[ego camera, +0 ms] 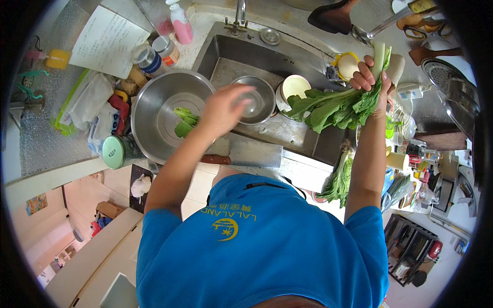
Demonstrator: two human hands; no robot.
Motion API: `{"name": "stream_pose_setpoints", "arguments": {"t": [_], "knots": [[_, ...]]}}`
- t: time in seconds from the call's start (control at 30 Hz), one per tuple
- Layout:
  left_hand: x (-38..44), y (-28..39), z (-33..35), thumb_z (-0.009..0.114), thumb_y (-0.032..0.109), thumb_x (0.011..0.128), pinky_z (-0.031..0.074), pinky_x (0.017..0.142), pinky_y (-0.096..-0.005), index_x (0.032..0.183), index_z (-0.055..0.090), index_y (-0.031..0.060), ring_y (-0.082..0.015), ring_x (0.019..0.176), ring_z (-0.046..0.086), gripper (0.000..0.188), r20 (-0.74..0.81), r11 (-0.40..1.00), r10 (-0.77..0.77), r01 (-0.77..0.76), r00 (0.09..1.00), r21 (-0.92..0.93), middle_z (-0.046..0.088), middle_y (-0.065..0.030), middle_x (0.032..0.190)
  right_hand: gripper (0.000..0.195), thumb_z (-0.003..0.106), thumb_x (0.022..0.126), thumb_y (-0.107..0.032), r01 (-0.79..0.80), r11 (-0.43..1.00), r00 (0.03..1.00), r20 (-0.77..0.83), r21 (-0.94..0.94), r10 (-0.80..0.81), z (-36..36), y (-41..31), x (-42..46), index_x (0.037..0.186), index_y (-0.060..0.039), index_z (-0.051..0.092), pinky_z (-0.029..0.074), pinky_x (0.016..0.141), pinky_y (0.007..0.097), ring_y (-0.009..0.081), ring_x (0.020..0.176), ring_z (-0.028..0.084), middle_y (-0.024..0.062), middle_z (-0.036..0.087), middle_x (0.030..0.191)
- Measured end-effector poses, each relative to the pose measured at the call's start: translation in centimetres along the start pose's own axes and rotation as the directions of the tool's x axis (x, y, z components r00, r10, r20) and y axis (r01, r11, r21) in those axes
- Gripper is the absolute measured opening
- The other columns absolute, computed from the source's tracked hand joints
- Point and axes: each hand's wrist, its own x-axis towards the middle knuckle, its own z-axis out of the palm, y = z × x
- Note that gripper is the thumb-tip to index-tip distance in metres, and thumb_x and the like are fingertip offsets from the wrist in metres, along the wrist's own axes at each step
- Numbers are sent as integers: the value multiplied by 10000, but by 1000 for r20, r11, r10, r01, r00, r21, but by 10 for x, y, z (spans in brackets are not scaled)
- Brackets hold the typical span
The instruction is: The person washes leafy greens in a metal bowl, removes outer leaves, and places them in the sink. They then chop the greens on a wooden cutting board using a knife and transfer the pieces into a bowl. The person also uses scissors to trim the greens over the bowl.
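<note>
My right hand (369, 79), raised over the right side of the sink, grips a bunch of leafy greens (327, 109). Pale stalk ends rise above the fist, while the leaves hang to the left. Blurred by motion, my left hand (225, 109) is between the large steel basin (150, 96) and a small steel bowl (259, 104). Its thumb and fingers are apart, with nothing seen in them. A loose leaf (186, 122) lies inside the basin. More leafy greens (341, 179) rest at the counter's front edge, below my right forearm.
A cleaver (256, 154) lies along the front counter edge near my body. The sink (296, 140) also holds a cream-coloured bowl (295, 85) under the faucet (239, 15) side. Jars, a pink pump bottle (181, 25) and a green-lidded jar (115, 152) stand left.
</note>
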Motion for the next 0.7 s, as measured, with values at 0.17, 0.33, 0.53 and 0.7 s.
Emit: {"name": "stream_pose_setpoints", "arguments": {"t": [0.17, 0.33, 0.53, 0.7], "knots": [[49, 37, 70, 681, 150, 745, 475, 803, -388, 1104, 595, 58, -320, 932, 605, 381, 138, 935, 161, -106, 977, -337, 638, -155, 1003, 404, 613, 819, -386, -13, 1000, 1000, 16, -15, 13, 17, 6, 10, 1038, -110, 416, 336, 609, 239, 55, 578, 353, -54, 359, 699], [54, 38, 75, 656, 139, 763, 489, 682, -355, 971, 638, 37, -278, 757, 633, 232, 249, 927, 21, 74, 968, -367, 655, -142, 871, 389, 612, 822, -378, -18, 999, 999, 35, -32, 19, 14, 5, 6, 1035, -107, 431, 416, 669, 269, 63, 591, 373, -47, 374, 703], [70, 28, 54, 584, 87, 846, 462, 685, -256, 963, 618, 8, -100, 728, 581, 145, 358, 920, -46, 179, 933, -349, 651, -53, 800, 375, 616, 826, -366, -15, 999, 1000, 16, -35, 15, 4, 12, 0, 1032, -102, 449, 489, 913, 451, 87, 637, 423, -34, 371, 708], [86, 23, 43, 580, 98, 857, 456, 669, -247, 934, 623, -3, -71, 720, 555, 135, 441, 915, -36, 208, 897, -347, 638, -27, 779, 373, 621, 829, -370, -20, 1000, 1000, 12, 0, 20, 1, 17, 0, 1036, -105, 458, 476, 937, 475, 93, 664, 444, -30, 384, 718]]}}
